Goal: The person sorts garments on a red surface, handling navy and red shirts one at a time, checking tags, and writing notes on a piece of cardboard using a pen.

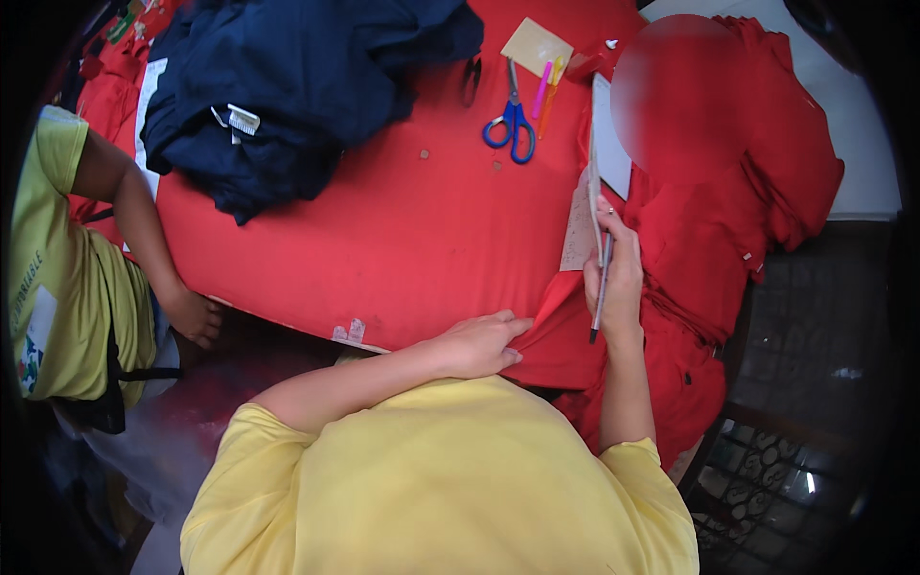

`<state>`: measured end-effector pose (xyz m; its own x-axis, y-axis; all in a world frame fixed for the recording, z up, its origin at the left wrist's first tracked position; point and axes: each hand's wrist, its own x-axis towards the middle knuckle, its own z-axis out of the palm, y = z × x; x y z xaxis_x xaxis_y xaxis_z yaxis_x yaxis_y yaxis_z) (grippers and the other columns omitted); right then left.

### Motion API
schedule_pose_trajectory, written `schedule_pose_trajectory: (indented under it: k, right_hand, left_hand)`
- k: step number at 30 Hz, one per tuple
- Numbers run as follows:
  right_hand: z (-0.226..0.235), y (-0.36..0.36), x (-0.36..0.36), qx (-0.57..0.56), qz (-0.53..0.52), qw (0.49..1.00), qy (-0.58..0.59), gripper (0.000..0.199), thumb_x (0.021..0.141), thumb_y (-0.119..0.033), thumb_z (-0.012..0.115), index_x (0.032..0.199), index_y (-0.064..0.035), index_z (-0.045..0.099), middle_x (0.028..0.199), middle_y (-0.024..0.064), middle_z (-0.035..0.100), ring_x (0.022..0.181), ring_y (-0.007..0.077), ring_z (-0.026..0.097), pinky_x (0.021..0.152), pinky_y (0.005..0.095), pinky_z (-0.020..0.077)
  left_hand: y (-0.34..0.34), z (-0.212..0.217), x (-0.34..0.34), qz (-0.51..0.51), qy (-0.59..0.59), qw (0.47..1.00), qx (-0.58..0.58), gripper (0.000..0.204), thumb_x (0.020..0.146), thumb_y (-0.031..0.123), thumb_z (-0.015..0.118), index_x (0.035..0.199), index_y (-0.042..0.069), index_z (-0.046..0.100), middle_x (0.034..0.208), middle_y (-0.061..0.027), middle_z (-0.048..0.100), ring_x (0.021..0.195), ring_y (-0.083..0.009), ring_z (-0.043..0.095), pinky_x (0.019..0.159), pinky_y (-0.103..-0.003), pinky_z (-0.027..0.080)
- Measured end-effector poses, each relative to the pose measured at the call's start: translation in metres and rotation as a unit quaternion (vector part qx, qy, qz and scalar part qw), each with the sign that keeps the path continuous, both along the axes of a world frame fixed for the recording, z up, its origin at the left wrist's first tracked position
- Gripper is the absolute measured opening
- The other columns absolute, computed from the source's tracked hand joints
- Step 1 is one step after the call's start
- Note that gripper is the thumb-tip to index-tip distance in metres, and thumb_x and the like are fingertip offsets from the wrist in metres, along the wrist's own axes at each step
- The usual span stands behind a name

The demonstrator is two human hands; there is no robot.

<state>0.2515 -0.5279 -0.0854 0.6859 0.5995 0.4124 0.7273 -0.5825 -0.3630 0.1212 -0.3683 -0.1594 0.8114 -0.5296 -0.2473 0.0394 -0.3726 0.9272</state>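
We observe the right hand (pixel 622 276), fingers closed around a pen (pixel 601 299) at the right beside some papers (pixel 577 230), while the left hand (pixel 479 347) lies at the near edge of the red table (pixel 383 249), fingers loosely extended, and blue-handled scissors (pixel 511 123) lie on the far side, right of the dark clothes (pixel 297 77).

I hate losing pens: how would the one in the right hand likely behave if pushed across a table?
The pen would probably be stiff, since it looks straight in the right hand. It is likely light, being so slim. Its long, narrow shape might roll, though I cannot tell if it is fully round.
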Motion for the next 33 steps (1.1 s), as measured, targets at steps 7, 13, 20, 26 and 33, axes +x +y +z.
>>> schedule_pose_trajectory:
  k: [7, 13, 20, 26, 33]
  right_hand:
    - [-0.012, 0.01, -0.007, -0.013, -0.109, 0.987, 0.119, 0.056, 0.074, 0.011, 0.05, 0.129, 0.0018, 0.046, 0.132, 0.0208, 0.054, 0.124, 0.0369, 0.052, 0.102, 0.0419, 0.043]
    - [-0.032, 0.035, -0.018, -0.196, -0.039, 0.975, 0.094, 0.06, 0.07, 0.004, 0.063, 0.128, -0.0024, 0.049, 0.134, 0.0101, 0.054, 0.097, 0.0349, 0.055, 0.083, 0.0428, 0.0512]
    - [-0.017, 0.023, -0.005, -0.228, -0.023, 0.968, 0.098, 0.04, 0.07, -0.001, 0.066, 0.107, 0.002, 0.054, 0.092, 0.0201, 0.058, 0.086, 0.0393, 0.054, 0.073, 0.0472, 0.046]
    - [-0.006, 0.019, -0.003, -0.184, -0.035, 0.979, 0.079, 0.03, 0.068, -0.002, 0.07, 0.096, 0.0, 0.057, 0.086, 0.0166, 0.06, 0.08, 0.037, 0.056, 0.071, 0.0458, 0.0481]
    - [-0.016, 0.036, -0.008, -0.162, -0.031, 0.984, 0.073, 0.032, 0.066, 0.002, 0.068, 0.096, -0.0011, 0.057, 0.089, 0.0166, 0.061, 0.085, 0.036, 0.057, 0.076, 0.0434, 0.0491]
  left_hand:
    - [0.014, 0.0, -0.003, -0.102, 0.198, 0.961, -0.164, 0.085, 0.09, 0.023, 0.056, 0.153, 0.005, 0.002, 0.131, -0.0288, 0.049, 0.105, -0.0331, 0.062, 0.093, -0.04, 0.046]
    - [0.004, -0.016, 0.015, 0.011, 0.25, 0.942, -0.225, 0.076, 0.088, 0.022, 0.06, 0.147, -0.005, 0.02, 0.138, -0.0299, 0.044, 0.132, -0.0328, 0.044, 0.108, -0.037, 0.037]
    - [-0.005, -0.017, 0.063, -0.094, -0.018, 0.995, 0.04, 0.017, 0.081, 0.012, 0.057, 0.092, 0.005, 0.068, 0.124, -0.0124, 0.059, 0.098, -0.0299, 0.063, 0.076, -0.044, 0.053]
    - [0.01, -0.044, 0.099, -0.152, -0.554, 0.818, 0.025, 0.016, 0.079, 0.017, 0.056, 0.084, 0.011, 0.07, 0.112, -0.0014, 0.064, 0.103, -0.0297, 0.057, 0.097, -0.041, 0.043]
    - [-0.029, -0.055, 0.118, -0.369, -0.492, 0.772, 0.161, 0.015, 0.072, 0.014, 0.056, 0.067, 0.008, 0.069, 0.079, -0.015, 0.069, 0.074, -0.0293, 0.065, 0.078, -0.044, 0.051]
